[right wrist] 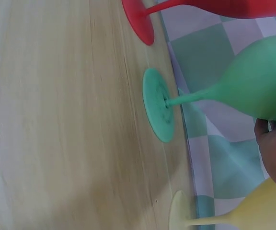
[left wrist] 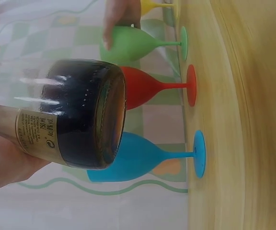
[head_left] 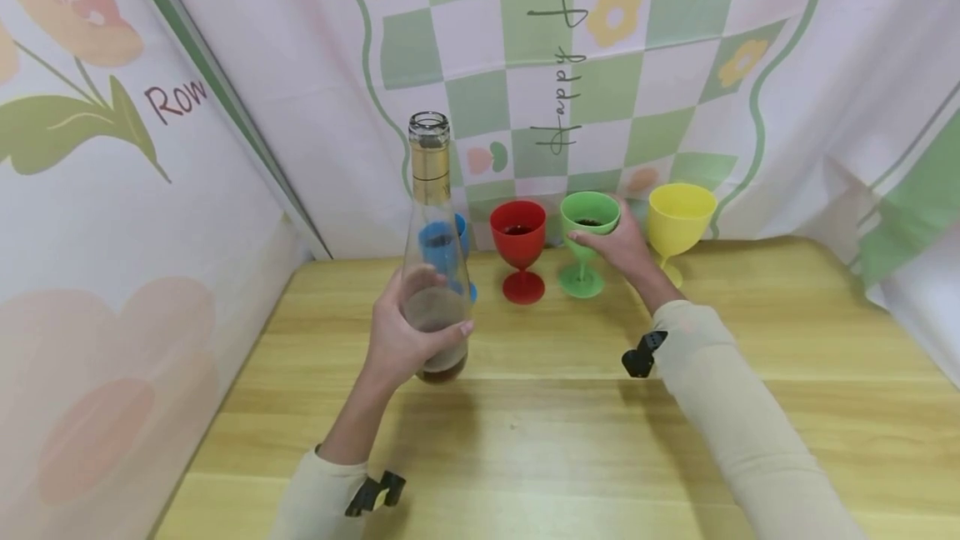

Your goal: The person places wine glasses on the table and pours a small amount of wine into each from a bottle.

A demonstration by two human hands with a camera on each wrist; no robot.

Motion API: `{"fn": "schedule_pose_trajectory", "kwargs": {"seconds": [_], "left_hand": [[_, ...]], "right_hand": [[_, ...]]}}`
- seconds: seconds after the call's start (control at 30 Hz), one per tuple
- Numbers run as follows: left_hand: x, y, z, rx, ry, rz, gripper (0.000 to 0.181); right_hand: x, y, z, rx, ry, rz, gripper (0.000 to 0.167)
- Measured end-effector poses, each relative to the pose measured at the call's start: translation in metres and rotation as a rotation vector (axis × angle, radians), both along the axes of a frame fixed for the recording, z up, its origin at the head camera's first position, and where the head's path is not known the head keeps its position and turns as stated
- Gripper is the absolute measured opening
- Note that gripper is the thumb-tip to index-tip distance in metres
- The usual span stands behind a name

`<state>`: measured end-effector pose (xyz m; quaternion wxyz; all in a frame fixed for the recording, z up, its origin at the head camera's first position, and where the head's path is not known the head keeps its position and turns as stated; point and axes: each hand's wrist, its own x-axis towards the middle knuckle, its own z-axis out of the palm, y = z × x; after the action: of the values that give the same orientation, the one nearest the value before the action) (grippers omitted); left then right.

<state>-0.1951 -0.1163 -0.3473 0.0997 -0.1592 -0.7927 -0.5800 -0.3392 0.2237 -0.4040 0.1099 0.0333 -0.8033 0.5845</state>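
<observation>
A clear glass wine bottle with a gold neck band and dark liquid low inside stands upright in the grip of my left hand. In the left wrist view the bottle's base hangs apart from the table. My right hand holds the green goblet around its bowl, thumb at the near side. Dark liquid shows in that goblet and in the red goblet beside it. The blue goblet is partly behind the bottle in the head view.
A yellow goblet stands right of my right hand. The goblets form a row along the back of the wooden table. Behind them hangs a patterned curtain, with another printed cloth along the left side.
</observation>
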Motion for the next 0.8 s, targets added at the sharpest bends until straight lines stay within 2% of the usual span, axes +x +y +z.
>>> {"fn": "schedule_pose_trajectory", "kwargs": {"seconds": [0.17, 0.3, 0.43, 0.63, 0.8], "left_hand": [[0.001, -0.003, 0.002, 0.002, -0.010, 0.007, 0.061], [0.003, -0.004, 0.004, 0.007, -0.009, 0.019, 0.062], [0.004, -0.003, 0.004, 0.000, 0.001, 0.003, 0.062], [0.007, -0.002, 0.006, 0.010, 0.010, -0.030, 0.062], [0.007, -0.002, 0.006, 0.010, 0.023, -0.032, 0.061]], "right_hand": [[0.004, -0.003, -0.001, 0.020, -0.010, 0.002, 0.093], [0.007, -0.002, -0.001, 0.035, -0.002, 0.011, 0.107], [0.013, 0.003, -0.002, 0.039, -0.025, 0.027, 0.119], [0.020, 0.010, 0.004, 0.065, 0.042, 0.046, 0.109], [0.025, 0.014, 0.019, 0.195, 0.117, 0.019, 0.101]]}}
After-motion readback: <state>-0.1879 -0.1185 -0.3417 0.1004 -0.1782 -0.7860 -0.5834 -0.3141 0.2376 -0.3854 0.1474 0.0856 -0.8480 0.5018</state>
